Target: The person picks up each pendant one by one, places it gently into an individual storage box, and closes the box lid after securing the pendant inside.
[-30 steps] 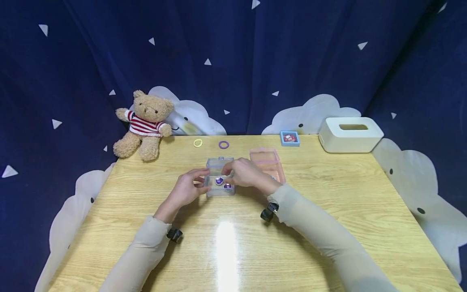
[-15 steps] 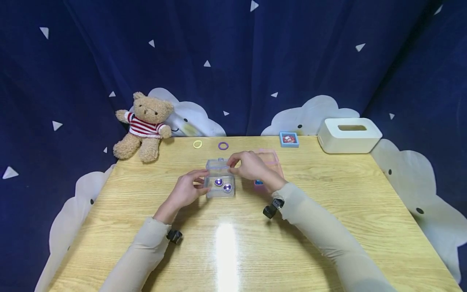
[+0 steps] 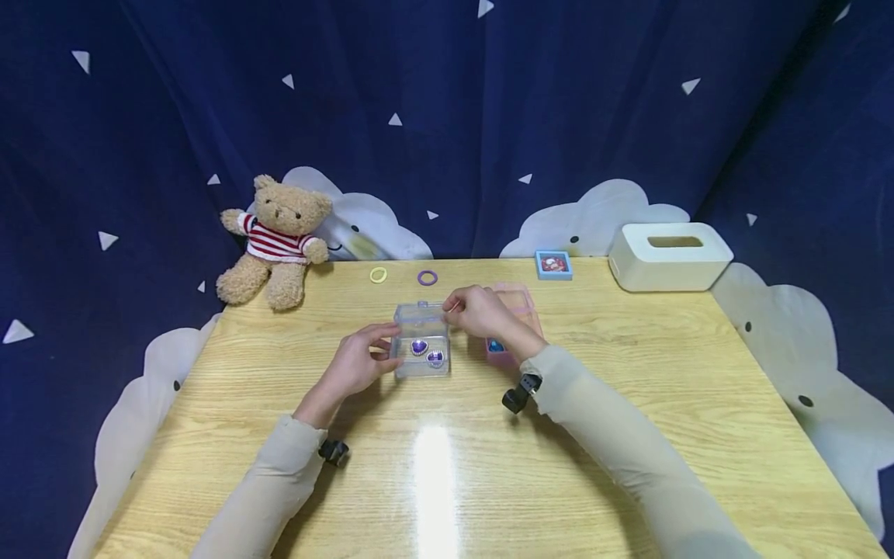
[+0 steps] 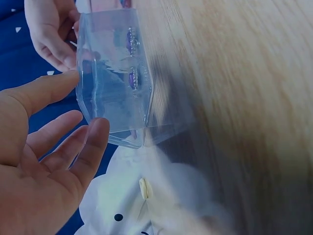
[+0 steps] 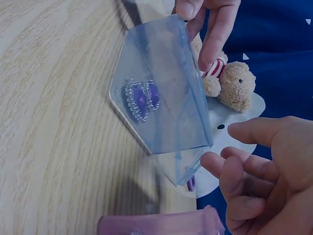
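A clear bluish plastic box (image 3: 422, 371) stands on the table with its lid (image 3: 419, 313) raised. Inside lie two purple jewels with beaded silver rims, a heart-shaped one (image 3: 419, 347) and another (image 3: 435, 358) nearer its front right corner. My left hand (image 3: 356, 361) holds the box's left end, thumb toward the front and fingers toward the back. Loosely bent, my right hand (image 5: 264, 181) is beside the raised lid's right edge with nothing in its fingers; whether a fingertip touches the lid I cannot tell.
A pink open box (image 3: 499, 358) with a blue jewel (image 3: 495, 345) sits under my right forearm. Behind are a yellow ring (image 3: 379, 268), a purple ring (image 3: 427, 271) and a blue-framed square (image 3: 554, 265). A teddy bear (image 3: 279, 233) and white tissue box (image 3: 656, 272) flank them.
My right hand has left the jewels inside the clear box and moved up and right to the lid's right edge. The front-right jewel now shows fully. My left hand stays in place.
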`<state>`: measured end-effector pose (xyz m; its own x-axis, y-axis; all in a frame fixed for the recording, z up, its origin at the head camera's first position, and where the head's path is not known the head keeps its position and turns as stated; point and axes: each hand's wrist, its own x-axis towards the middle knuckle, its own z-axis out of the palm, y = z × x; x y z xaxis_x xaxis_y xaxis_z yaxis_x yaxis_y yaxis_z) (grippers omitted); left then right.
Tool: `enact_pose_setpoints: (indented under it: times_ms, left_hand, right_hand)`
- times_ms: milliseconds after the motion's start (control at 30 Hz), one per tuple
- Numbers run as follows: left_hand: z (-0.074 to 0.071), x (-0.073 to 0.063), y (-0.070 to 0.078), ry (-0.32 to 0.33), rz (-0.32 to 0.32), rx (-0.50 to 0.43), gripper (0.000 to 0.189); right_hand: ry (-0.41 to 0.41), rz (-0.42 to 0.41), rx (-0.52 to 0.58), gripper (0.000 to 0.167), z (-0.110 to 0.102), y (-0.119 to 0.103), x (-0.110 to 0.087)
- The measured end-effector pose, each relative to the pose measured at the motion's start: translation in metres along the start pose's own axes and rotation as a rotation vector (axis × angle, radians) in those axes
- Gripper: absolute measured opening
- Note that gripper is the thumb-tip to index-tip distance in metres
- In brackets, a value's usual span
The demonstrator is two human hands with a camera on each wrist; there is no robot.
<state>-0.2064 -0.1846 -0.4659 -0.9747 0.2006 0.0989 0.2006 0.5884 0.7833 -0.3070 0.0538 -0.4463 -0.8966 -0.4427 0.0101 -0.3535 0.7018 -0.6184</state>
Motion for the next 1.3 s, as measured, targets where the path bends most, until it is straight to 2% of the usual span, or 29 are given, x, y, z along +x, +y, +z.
enact_pose_setpoints:
  times_ms: [467, 833, 1100, 1300]
  left_hand:
    - [-0.0018, 0.0017, -0.001, -0.016, -0.029, 0.002, 0.058]
    - [-0.0058, 0.0016, 0.0045, -0.021, -0.037, 0.036, 0.059]
    - [-0.0061, 0.0002, 0.006, -0.015, -0.022, 0.036, 0.058]
    - [-0.0055, 0.0011, 0.0036, -0.02, -0.032, 0.047, 0.059]
  right_hand:
    - [-0.03, 0.062, 0.021, 0.014, 0.0042, -0.0022, 0.0045]
    - [-0.041, 0.087, 0.112, 0.03, 0.002, -0.0024, 0.0047]
    - [-0.078, 0.115, 0.12, 0.033, 0.0027, -0.002, 0.0056]
    - [-0.074, 0.115, 0.131, 0.036, 0.0039, -0.0006, 0.007]
